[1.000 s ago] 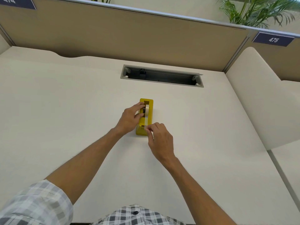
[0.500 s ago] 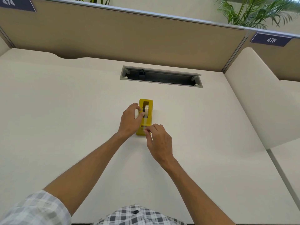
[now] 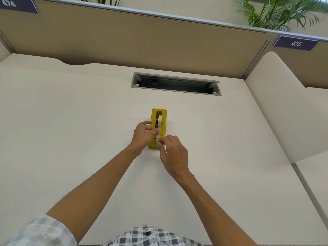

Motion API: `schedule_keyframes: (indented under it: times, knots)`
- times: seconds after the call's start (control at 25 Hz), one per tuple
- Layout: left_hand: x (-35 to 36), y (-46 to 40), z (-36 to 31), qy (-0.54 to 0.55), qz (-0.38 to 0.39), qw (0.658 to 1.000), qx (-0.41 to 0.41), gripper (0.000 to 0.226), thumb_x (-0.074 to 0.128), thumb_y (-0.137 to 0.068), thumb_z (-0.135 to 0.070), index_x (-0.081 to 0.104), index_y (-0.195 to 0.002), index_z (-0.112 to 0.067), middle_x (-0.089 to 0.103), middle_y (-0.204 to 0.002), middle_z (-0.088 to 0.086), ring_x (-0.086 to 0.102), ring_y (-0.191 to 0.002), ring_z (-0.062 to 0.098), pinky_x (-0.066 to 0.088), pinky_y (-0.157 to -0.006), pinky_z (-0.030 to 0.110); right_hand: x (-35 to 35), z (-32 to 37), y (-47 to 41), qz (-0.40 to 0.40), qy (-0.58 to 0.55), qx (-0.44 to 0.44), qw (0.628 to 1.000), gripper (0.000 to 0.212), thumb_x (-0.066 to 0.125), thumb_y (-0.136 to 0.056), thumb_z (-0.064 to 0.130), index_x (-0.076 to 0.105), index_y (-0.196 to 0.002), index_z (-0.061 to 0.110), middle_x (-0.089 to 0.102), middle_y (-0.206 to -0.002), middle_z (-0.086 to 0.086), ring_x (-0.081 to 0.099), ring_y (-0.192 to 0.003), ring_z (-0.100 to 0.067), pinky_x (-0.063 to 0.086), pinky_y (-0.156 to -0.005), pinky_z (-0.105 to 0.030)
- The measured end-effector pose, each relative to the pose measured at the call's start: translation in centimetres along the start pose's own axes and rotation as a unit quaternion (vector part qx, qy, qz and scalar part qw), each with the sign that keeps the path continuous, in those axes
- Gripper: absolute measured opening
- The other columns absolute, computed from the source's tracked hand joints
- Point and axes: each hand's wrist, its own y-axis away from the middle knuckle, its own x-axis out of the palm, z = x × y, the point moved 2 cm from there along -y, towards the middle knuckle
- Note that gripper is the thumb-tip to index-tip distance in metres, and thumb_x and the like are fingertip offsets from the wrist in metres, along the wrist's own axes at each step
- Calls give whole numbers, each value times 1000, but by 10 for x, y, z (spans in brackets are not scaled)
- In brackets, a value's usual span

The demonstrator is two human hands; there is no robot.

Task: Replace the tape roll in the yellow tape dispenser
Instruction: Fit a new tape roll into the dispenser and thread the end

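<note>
1. Sitting on the pale worktop (image 3: 71,121), just nearer than the cable slot (image 3: 175,84): the yellow tape dispenser (image 3: 158,112), long axis running away from the viewer.
2. Seated in its well: the tape roll (image 3: 159,119), standing on edge, apparently already swapped in.
3. Left hand (image 3: 142,134): down from its place beside the roll a second ago to the middle of the dispenser, fingers curled against the yellow side and over the top, steadying the body; whether also pinching the tape, too small to tell.
4. Right hand (image 3: 174,151): thumb and forefinger pinched on the loose tape end (image 3: 158,138), held at the near end over the cutter, much as half a second ago.
5. Between roll and right hand: a short clear strip lying along the top of the dispenser.
6. Meaning for the task, as a judgement: roll fitted, only the threading and pressing of the free end onto the cutter left; nearly done.
7. Other differences from the earlier frames: dispenser in the same spot on the worktop, not slid or turned; camera view a shade lower, otherwise unchanged.
8. Risk, as a guess: thin tape sticking to the fingertips instead of the cutter.
</note>
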Motion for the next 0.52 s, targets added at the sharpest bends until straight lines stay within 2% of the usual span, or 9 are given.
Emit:
schedule_keyframes:
  times: [0.04, 0.12, 0.36, 0.44, 0.52]
  knots:
    - [1, -1, -1, 12, 4, 1000, -9, 34, 67, -86, -34, 70, -104, -5, 49, -138, -3, 47, -103, 9, 35, -83, 29, 0, 0, 0, -1, 0, 0, 1000, 6, 63, -92, 17, 69, -94, 15, 67, -85, 0, 59, -77, -18, 52, -53, -34]
    - [2, -2, -5, 30, 6, 999, -19, 38, 61, -89, -41, 70, -103, -6, 51, -135, -4, 49, -105, 12, 35, -84, 29, -1, 0, 0, -5, 0, -1, 1000, 6, 64, -91, 17, 69, -93, 14, 67, -85, 0, 59, -76, -18, 52, -53, -33]
    - [5, -6, -4, 10, -11, 1000, -12, 22, 68, -87, -22, 73, -89, -1, 49, -136, -2, 49, -109, 14, 37, -85, 29, -3, 0, 1, -9, 1, -4, 1000, 5, 64, -91, 17, 68, -91, 15, 66, -84, 0, 59, -75, -18, 50, -52, -31]
    - [4, -3, -4, 19, -7, 1000, -6, 24, 65, -89, -27, 74, -86, -5, 49, -135, -4, 50, -113, 16, 38, -86, 29, -2, 0, 1, -9, 2, -3, 1000, 6, 63, -92, 18, 68, -92, 15, 67, -85, 0, 59, -76, -17, 51, -53, -32]
    - [4, 3, -6, 37, 2, 999, -8, 33, 58, -92, -36, 72, -87, -8, 51, -127, -5, 50, -107, 14, 37, -79, 24, -1, 0, 0, -8, 1, -3, 1000, 6, 63, -92, 18, 69, -93, 15, 67, -85, 0, 59, -77, -18, 51, -53, -33]
